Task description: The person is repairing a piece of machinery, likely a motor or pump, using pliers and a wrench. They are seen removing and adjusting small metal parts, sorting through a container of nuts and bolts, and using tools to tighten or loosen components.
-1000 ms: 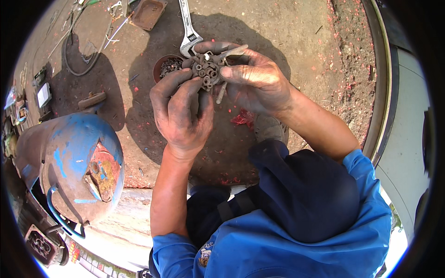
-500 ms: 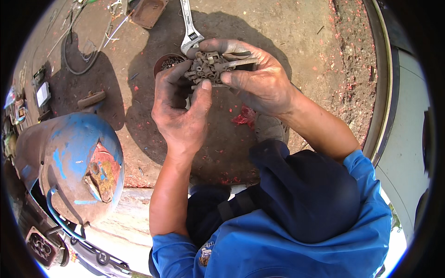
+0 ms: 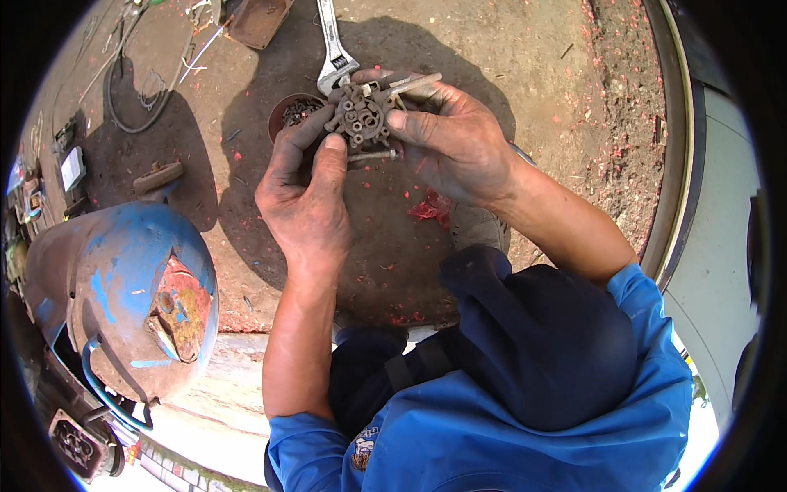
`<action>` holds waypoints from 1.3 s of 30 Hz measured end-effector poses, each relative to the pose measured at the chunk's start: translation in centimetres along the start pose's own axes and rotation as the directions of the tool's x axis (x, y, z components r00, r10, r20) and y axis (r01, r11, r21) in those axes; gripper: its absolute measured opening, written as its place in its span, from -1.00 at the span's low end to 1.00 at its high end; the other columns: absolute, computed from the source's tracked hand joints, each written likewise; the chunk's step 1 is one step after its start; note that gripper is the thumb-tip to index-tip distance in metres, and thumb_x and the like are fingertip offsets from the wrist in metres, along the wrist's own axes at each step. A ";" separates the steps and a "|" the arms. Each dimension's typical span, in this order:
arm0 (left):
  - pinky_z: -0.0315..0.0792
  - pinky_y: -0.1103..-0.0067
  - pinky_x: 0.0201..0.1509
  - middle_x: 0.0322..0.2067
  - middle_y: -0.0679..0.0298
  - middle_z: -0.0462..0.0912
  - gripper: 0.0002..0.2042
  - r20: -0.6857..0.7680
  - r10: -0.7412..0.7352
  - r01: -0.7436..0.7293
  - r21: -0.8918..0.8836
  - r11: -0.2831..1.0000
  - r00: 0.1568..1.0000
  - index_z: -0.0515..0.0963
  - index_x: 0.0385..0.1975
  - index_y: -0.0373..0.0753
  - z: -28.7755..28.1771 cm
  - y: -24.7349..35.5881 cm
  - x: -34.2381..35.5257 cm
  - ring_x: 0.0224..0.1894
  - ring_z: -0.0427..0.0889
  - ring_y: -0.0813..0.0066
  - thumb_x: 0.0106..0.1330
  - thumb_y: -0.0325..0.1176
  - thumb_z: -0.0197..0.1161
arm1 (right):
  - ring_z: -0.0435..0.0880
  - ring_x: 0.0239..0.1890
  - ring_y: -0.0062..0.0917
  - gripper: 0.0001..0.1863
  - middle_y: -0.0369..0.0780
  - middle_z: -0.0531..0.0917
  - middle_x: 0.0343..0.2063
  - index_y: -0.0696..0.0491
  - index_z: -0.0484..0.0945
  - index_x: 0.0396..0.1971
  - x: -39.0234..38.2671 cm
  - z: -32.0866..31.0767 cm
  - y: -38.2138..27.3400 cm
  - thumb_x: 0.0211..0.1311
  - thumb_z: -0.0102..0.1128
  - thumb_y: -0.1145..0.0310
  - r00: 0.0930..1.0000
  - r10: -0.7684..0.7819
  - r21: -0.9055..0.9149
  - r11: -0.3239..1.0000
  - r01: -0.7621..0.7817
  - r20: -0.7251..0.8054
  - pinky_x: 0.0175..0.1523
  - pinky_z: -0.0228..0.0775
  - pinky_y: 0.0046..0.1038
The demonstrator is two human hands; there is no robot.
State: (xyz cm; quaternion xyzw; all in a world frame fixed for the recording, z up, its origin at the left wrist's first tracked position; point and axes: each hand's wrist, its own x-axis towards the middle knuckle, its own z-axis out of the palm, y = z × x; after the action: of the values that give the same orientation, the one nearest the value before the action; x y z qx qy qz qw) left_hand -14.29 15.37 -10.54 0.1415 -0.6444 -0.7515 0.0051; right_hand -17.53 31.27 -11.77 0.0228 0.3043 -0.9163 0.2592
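Observation:
A clump of dirty nuts and bolts (image 3: 363,120) is held between my two hands above the ground. My left hand (image 3: 305,201) is closed on its left side, thumb at the lower edge. On the right side, my right hand (image 3: 459,143) grips it with the thumb in front and fingers behind. One long bolt sticks out past the right fingers, and another lies along the clump's underside. What binds the pieces together cannot be made out. Just beyond the hands, an adjustable wrench (image 3: 331,49) points away, and a round reddish bowl (image 3: 279,117) of small metal parts is partly hidden by my left fingers.
A rusty blue rounded metal shell (image 3: 123,254) with a torn patch stands at the left. Further off are a brown tray (image 3: 257,23) and a looped cable (image 3: 112,94). Red scraps (image 3: 430,205) lie on the dirt ground near my shoe. A pale panel (image 3: 713,213) borders the right.
The clump has been turned, so its round face of nuts and the lower bolt now show. My left hand has shifted slightly left, and the right-hand bolt now tilts upward.

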 end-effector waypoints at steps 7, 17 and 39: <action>0.44 0.65 0.00 -0.20 0.24 0.59 -0.85 -0.073 -0.027 0.023 -0.056 0.998 0.997 0.55 -0.16 -0.39 0.8 0.7 -0.6 -0.11 0.53 0.58 0.29 -0.57 0.26 | 0.54 0.10 -0.44 -0.63 -0.13 0.58 0.00 0.22 0.39 0.13 -0.1 0.3 0.2 0.37 0.04 0.44 0.998 0.014 0.038 0.999 -0.012 -0.059 0.26 0.34 -0.31; 0.45 0.51 -0.09 -0.22 0.16 0.54 -0.76 0.313 0.606 -0.667 0.516 0.537 0.731 0.54 -0.28 -0.34 1.1 -1.0 -1.7 -0.20 0.55 0.37 0.08 -0.61 0.43 | 0.55 0.05 -0.39 -0.66 -0.12 0.58 -0.04 0.17 0.40 0.08 -0.3 0.5 0.2 0.42 -0.06 0.32 0.995 0.083 0.238 0.969 -0.066 -0.060 0.20 0.36 -0.29; 0.51 0.65 -0.22 -0.26 0.26 0.55 -0.77 0.172 -0.027 -0.044 0.391 0.919 0.985 0.59 -0.18 -0.41 -0.4 2.5 0.9 -0.32 0.60 0.63 0.15 -0.61 0.29 | 0.48 -0.31 -0.74 -0.44 -0.31 0.59 -0.21 0.19 0.40 0.23 -1.3 0.7 0.0 0.16 0.00 0.51 0.989 0.080 -0.389 0.913 -0.122 -0.124 -0.21 0.38 -0.61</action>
State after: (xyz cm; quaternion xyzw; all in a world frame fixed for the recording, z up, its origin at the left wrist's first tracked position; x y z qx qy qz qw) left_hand -15.48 14.41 -8.38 0.0706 -0.7807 -0.6162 -0.0765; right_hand -16.33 31.44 -10.96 0.0340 0.4945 -0.8190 0.2891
